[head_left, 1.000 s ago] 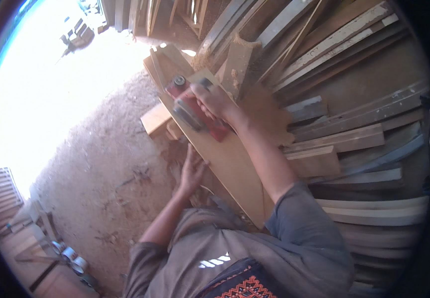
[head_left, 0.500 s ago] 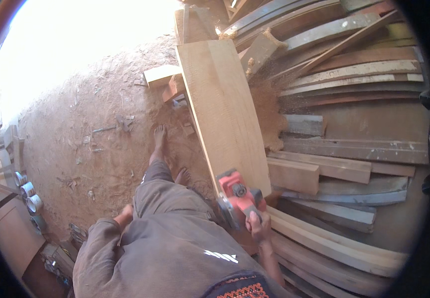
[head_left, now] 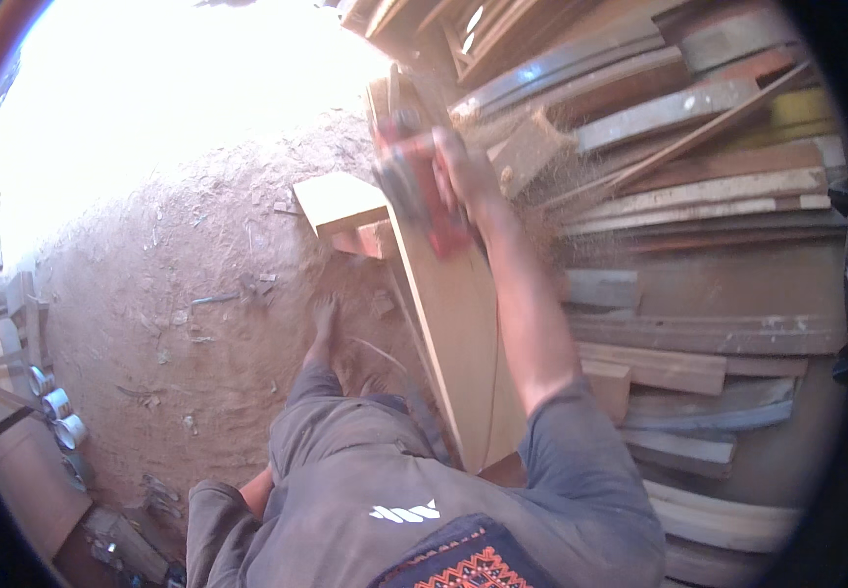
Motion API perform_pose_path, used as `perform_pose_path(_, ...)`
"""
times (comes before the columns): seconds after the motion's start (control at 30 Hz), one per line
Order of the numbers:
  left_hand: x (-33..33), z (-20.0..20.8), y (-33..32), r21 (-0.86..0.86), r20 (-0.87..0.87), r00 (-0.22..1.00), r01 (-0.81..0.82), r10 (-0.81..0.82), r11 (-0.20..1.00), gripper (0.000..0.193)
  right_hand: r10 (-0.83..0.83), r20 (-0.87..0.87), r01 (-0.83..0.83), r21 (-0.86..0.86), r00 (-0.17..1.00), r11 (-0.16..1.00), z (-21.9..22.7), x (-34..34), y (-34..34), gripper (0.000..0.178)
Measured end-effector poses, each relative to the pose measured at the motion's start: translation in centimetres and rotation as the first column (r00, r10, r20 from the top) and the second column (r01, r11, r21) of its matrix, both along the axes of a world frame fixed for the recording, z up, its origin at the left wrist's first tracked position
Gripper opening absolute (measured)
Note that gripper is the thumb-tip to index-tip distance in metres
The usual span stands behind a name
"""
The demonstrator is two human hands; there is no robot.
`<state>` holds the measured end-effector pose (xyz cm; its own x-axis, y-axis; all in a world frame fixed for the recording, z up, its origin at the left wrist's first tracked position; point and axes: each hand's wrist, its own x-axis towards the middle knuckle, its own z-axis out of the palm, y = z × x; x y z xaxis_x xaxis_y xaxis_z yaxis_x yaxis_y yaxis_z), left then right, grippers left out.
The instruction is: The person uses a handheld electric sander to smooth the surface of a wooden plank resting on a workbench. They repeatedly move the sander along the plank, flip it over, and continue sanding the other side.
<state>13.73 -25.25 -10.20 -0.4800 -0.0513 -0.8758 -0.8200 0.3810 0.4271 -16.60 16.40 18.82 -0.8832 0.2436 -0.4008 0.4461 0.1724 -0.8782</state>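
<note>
Dirt floor [head_left: 189,377] fills nine o'clock, planks [head_left: 654,367] crowd three! Up near twelve, the right hand [head_left: 459,165] wraps blurred fingers around the handle of the red planer [head_left: 430,191], presumably to steady it. It sits over the far part of the pale board [head_left: 455,333], which stretches toward six, probably laid lengthwise for reach. Left hand's hidden; can't tell its fingers.

Red planer [head_left: 428,196] shifted from the board's [head_left: 451,338] near end to far end; right fingers [head_left: 445,182] went along.
</note>
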Motion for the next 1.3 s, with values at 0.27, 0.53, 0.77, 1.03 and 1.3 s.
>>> perform_pose_path(0.27, -8.8, 0.9, 9.9, 0.156, -0.256, 0.965, 0.098, -0.056, 0.983, 0.052, -0.057, 0.074, 0.059, -0.023, 0.996, 0.998, 1.5, 11.8, -0.8, 0.057)
perform_pose_path(0.53, -9.2, -0.2, 15.8, 0.163, -0.367, 0.928, 0.13, -0.062, 0.978, 0.05, -0.107, 0.264, 0.075, 0.131, 0.959, 0.989, 6.1, 53.5, -1.7, 0.045)
perform_pose_path(0.77, -8.9, 0.5, 15.9, 0.169, -0.368, 0.93, 0.069, -0.002, 0.983, 0.049, -0.165, 0.274, 0.128, 0.146, 0.947, 0.981, 5.4, 52.3, -2.3, 0.045)
perform_pose_path(1.03, -9.8, 1.5, 13.1, 0.241, -0.303, 0.947, -0.034, 0.108, 0.97, 0.047, -0.06, 0.12, 0.059, 0.016, 0.991, 0.998, 1.8, 25.1, -2.1, 0.049)
perform_pose_path(1.3, -6.4, 3.1, 9.3, 0.249, -0.213, 0.966, -0.089, 0.144, 0.964, 0.045, 0.027, 0.092, -0.013, -0.143, 0.995, 0.99, 0.6, -3.8, -2.1, 0.053)
